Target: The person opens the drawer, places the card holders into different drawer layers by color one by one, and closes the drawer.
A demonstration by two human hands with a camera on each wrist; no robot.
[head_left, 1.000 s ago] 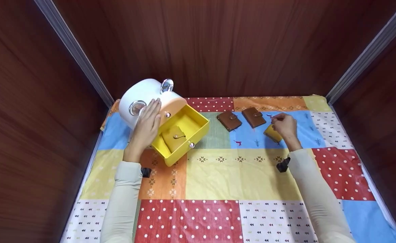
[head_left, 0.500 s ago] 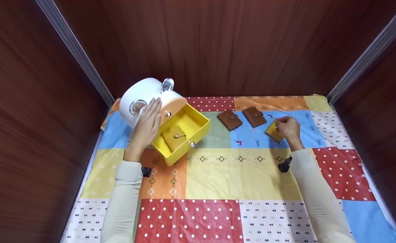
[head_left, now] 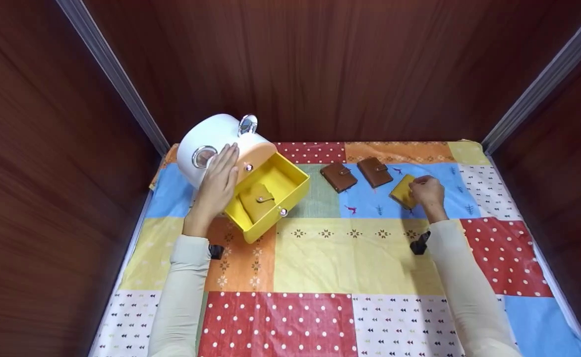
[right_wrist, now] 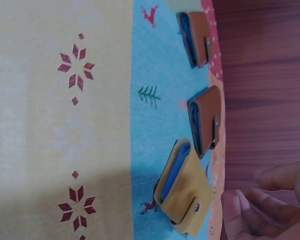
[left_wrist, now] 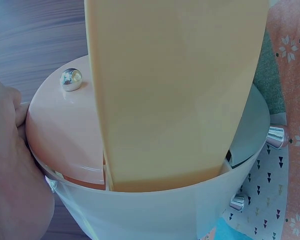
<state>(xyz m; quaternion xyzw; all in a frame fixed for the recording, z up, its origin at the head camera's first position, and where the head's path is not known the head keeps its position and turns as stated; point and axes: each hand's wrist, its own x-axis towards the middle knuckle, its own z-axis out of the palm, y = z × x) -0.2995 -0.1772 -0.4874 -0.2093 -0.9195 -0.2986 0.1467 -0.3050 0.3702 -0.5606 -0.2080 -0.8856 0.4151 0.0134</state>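
Note:
My left hand (head_left: 216, 181) rests with straight fingers on the white rounded drawer box (head_left: 208, 134) at the back left. The box's yellow drawer (head_left: 265, 227) is pulled out, and inside it lies a mustard wallet (head_left: 256, 202) with a snap strap. At the right, my right hand (head_left: 428, 191) hovers beside a yellow wallet (head_left: 401, 192) on the cloth. In the right wrist view its fingers (right_wrist: 270, 205) are loosely curled, hold nothing, and are apart from that wallet. Two brown wallets (head_left: 338, 177) (head_left: 375, 171) lie to its left, their straps fastened.
A patchwork cloth (head_left: 315, 267) covers the table. Dark wood panels (head_left: 320, 69) rise behind and at both sides. On the box are a silver oval fitting (head_left: 247, 125) and a round one (head_left: 204, 157). The left wrist view shows an orange front (left_wrist: 65, 125) with a silver knob.
My right hand has shifted slightly right and toward me, uncovering more of the yellow wallet. My left hand stays on the box, and the drawer and the other wallets look unchanged.

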